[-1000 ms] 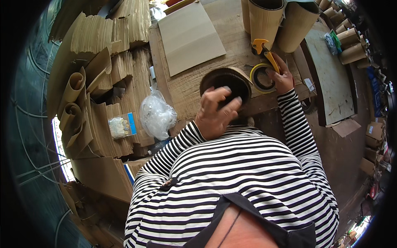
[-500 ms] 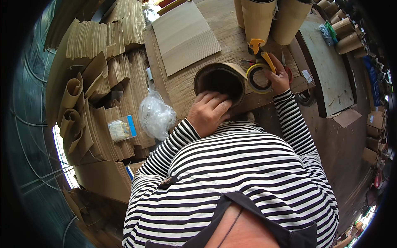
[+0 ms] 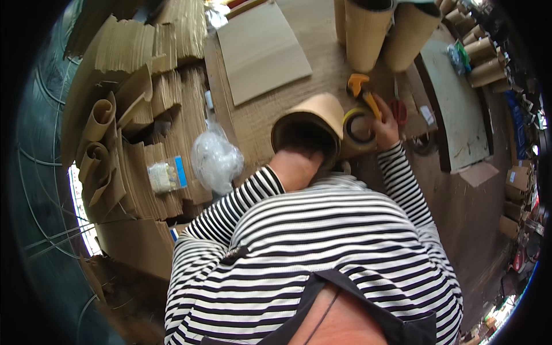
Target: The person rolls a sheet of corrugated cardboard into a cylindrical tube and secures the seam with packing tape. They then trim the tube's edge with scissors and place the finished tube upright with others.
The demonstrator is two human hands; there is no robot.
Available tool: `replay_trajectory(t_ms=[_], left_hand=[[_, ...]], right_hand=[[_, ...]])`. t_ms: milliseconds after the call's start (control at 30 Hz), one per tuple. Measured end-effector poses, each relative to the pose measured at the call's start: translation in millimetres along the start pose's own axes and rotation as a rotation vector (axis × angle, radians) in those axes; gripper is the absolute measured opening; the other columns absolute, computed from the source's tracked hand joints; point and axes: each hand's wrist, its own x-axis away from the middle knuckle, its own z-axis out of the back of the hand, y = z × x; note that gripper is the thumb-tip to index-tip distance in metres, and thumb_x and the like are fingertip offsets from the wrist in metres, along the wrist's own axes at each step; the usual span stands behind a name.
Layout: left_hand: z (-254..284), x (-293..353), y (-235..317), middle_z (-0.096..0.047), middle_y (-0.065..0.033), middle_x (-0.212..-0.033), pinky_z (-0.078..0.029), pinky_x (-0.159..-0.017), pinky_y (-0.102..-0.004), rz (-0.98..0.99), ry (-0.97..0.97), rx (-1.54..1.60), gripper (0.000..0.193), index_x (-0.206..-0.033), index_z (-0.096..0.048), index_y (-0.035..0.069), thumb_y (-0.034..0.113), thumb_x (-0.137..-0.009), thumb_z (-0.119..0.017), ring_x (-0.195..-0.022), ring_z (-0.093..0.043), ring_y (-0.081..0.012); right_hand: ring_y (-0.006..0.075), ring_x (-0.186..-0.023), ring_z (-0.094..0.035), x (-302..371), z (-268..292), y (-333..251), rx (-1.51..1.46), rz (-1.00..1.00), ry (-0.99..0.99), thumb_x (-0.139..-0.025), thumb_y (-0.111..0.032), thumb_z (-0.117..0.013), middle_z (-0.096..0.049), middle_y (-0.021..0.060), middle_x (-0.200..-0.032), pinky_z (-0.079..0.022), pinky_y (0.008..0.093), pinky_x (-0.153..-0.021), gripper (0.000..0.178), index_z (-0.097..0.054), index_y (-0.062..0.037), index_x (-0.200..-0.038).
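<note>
The left hand (image 3: 299, 164) is pushed into the mouth of a cardboard tube (image 3: 313, 123) lying on the wooden bench (image 3: 259, 123) near the middle of the view; the fingers are hidden inside, so I cannot tell whether they are open or curled. At three o'clock from the tube, the right hand (image 3: 384, 127) is closed on a tape roll (image 3: 359, 125) touching the tube's side. A yellow knife (image 3: 361, 87) lies just at twelve o'clock of the roll, and a clear plastic bag (image 3: 215, 161) sits at nine o'clock from the tube.

Left hand (image 3: 299, 164) reaches toward twelve o'clock, fingers hidden; right hand (image 3: 384, 123), at one o'clock, rests with fingers curled.
</note>
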Motion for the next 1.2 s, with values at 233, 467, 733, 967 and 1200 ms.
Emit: replay_trajectory(t_ms=[233,467,733,967,1200], left_hand=[[-6,0,-14,-0.072,-0.0205,-0.109,-0.059,-0.081,-0.0498,-0.062,-0.190,0.014,0.039,-0.125,-0.067,0.009,0.019,-0.088,-0.060,-0.098,-0.071,-0.0378],[23,1,-13,-0.070,-0.0238,-0.117,-0.055,-0.095,-0.0494,0.013,-0.262,0.094,0.038,-0.125,-0.065,0.006,0.023,-0.091,-0.061,-0.108,-0.068,-0.0406],[18,-1,-12,-0.069,-0.0260,-0.118,-0.054,-0.095,-0.0482,0.080,-0.266,0.200,0.039,-0.122,-0.067,0.002,0.025,-0.091,-0.061,-0.109,-0.067,-0.0422],[-72,-14,-55,-0.066,-0.0297,-0.123,-0.051,-0.102,-0.0474,0.004,-0.241,0.276,0.047,-0.128,-0.063,-0.003,0.026,-0.091,-0.061,-0.116,-0.063,-0.0440],[-40,-6,-19,-0.065,-0.0306,-0.122,-0.050,-0.101,-0.0472,0.144,-0.168,0.450,0.056,-0.126,-0.061,-0.006,0.039,-0.094,-0.064,-0.115,-0.062,-0.0446]], right_hand=[[0.0213,-0.133,-0.054,3,-3,30,-0.198,0.015,-0.090,-0.082,-0.003,-0.067,-0.054,0.0123,-0.148,-0.045,0.0329,-0.109,0.077,-0.041,0.0005,-0.154],[0.0174,-0.125,-0.058,6,-23,3,-0.168,-0.158,0.001,-0.083,0.004,-0.067,-0.058,0.0088,-0.143,-0.047,0.0276,-0.103,0.076,-0.043,-0.0039,-0.154],[0.0251,-0.137,-0.052,-3,-22,29,-0.091,-0.082,-0.022,-0.081,0.000,-0.075,-0.053,0.0161,-0.148,-0.042,0.0347,-0.114,0.076,-0.044,0.0028,-0.150],[0.0244,-0.143,-0.046,-12,-20,59,-0.105,0.028,-0.098,-0.074,0.004,-0.064,-0.049,0.0130,-0.154,-0.035,0.0356,-0.119,0.084,-0.040,-0.0004,-0.155],[0.0192,-0.132,-0.055,-15,-36,12,-0.120,-0.077,-0.138,-0.085,-0.002,-0.068,-0.056,0.0108,-0.147,-0.044,0.0303,-0.109,0.072,-0.044,-0.0021,-0.153]])
